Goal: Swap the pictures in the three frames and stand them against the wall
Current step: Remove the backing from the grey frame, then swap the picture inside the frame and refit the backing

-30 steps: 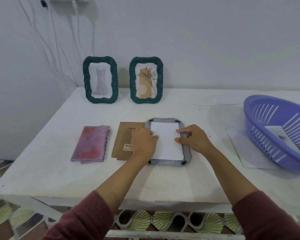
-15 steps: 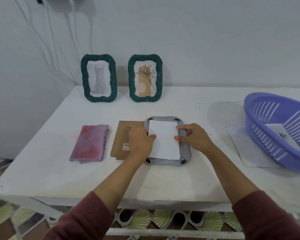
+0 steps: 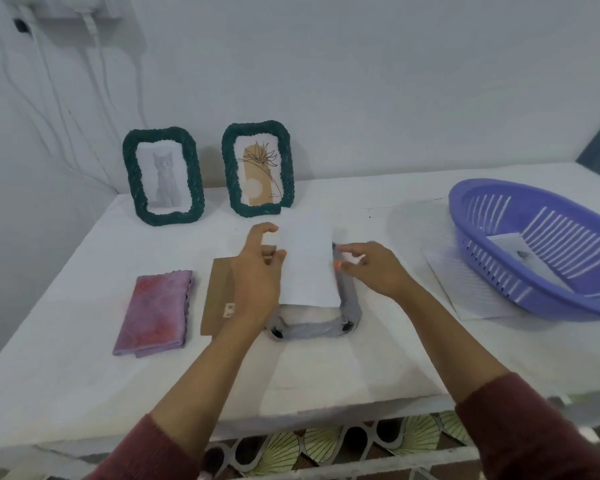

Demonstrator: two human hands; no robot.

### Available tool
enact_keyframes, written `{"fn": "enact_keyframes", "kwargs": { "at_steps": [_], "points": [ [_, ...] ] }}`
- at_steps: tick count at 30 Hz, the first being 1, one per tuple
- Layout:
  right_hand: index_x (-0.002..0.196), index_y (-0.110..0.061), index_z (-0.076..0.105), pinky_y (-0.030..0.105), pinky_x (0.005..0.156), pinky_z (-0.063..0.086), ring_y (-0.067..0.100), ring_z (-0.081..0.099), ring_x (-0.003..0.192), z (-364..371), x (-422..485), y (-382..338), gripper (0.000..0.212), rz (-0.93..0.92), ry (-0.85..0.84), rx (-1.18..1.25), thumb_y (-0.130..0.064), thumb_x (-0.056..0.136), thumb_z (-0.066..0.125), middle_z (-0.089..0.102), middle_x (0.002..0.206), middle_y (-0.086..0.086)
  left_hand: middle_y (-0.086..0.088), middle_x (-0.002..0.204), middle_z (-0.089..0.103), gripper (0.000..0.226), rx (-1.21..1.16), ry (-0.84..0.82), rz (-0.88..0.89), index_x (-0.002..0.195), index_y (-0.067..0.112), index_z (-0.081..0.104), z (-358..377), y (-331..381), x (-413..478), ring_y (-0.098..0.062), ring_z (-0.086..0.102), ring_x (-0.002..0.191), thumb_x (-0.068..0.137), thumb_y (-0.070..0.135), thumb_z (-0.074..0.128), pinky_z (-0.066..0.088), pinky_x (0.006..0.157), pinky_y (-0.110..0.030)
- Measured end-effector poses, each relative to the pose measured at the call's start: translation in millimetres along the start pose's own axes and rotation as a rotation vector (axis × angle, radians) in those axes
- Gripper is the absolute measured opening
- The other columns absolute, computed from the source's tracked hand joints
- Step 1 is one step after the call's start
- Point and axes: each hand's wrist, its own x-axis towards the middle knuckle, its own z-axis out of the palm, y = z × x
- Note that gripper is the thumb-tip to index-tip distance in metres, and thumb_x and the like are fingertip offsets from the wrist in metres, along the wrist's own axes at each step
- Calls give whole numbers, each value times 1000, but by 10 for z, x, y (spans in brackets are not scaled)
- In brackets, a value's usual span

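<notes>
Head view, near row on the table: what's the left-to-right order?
pink cloth → brown backing board → left hand → white sheet → right hand → purple basket. The grey frame is left out because it overlaps the sheet.

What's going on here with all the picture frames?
A person is changing the pictures in frames. The left hand pinches a white sheet, tilted up above a gray frame lying face down on the table; the right hand is open beside it. The brown backing board lies alongside. The cat frame and flower frame stand against the wall.
</notes>
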Motion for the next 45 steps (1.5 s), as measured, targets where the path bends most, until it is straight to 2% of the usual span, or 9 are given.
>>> {"fn": "enact_keyframes", "kwargs": {
  "at_steps": [5, 9, 14, 20, 31, 36, 39, 42, 45],
  "points": [
    [128, -21, 54, 37, 99, 39, 29, 47, 120, -1024, -409, -65, 49, 42, 461, -345, -27, 81, 68, 48, 130, 13, -1, 109, 68, 24, -131, -53, 110, 108, 12, 69, 268, 436, 47, -7, 58, 86, 90, 6, 53, 45, 76, -3],
    [129, -10, 49, 41, 103, 39, 31, 47, 124, -1546, -610, 266, 66, 414, 150, -669, -36, 74, 73, 52, 132, 14, -11, 111, 69, 24, -142, -290, 5, 109, 4, 68, 896, 641, -138, -23, 64, 93, 88, 5, 57, 49, 85, -25],
    [92, -1, 69, 38, 79, 49, 26, 57, 82, -1714, -623, 446, 27, 253, 105, -646, -21, 73, 70, 62, 91, 13, -20, 113, 67, 29, -161, -434, -176, 110, -3, 65, 1619, 653, -298, -29, 64, 105, 82, 3, 63, 50, 97, -41],
    [85, 16, 61, 41, 76, 50, 41, 62, 90, -2016, -564, 458, 37, 166, 43, -530, -18, 74, 71, 63, 93, 32, -18, 115, 66, 29, -171, -389, -231, 111, -1, 65, 2144, 757, -387, -29, 63, 106, 83, 4, 63, 48, 98, -38],
    [104, 14, 60, 48, 87, 50, 43, 58, 103, -1982, -556, 531, 45, 97, 20, -436, -21, 76, 70, 61, 110, 31, -18, 114, 66, 29, -45, -338, -187, 112, 0, 65, 2394, 801, -444, -28, 62, 107, 83, 6, 60, 45, 91, -27],
    [82, 14, 61, 36, 60, 44, 43, 59, 75, -1826, -598, 591, 40, 93, -31, -437, -24, 76, 71, 63, 80, 29, -14, 119, 64, 29, 14, -362, -116, 114, 3, 64, 2397, 808, -456, -25, 60, 110, 87, 11, 57, 40, 86, -19],
    [90, -6, 65, 29, 68, 41, 25, 55, 73, -1838, -619, 614, 31, 103, -62, -389, -35, 79, 68, 58, 80, 11, -14, 128, 55, 29, 32, -270, -40, 119, 11, 61, 2363, 847, -465, -23, 56, 114, 93, 14, 47, 36, 87, -16],
    [102, 2, 63, 31, 76, 44, 28, 64, 81, -2084, -560, 682, 50, 184, 14, -281, -44, 84, 60, 69, 96, 18, -9, 136, 43, 35, -134, -125, -56, 130, 21, 49, 2279, 1031, -454, -20, 45, 123, 98, 27, 37, 32, 98, -20],
    [84, 4, 60, 31, 66, 42, 26, 57, 71, -2349, -413, 897, 41, 323, 87, -423, -37, 86, 61, 59, 77, 15, -3, 140, 45, 41, -339, -224, -96, 135, 30, 41, 2259, 1228, -370, -21, 45, 126, 96, 40, 40, 40, 107, -42]
  ]
}}
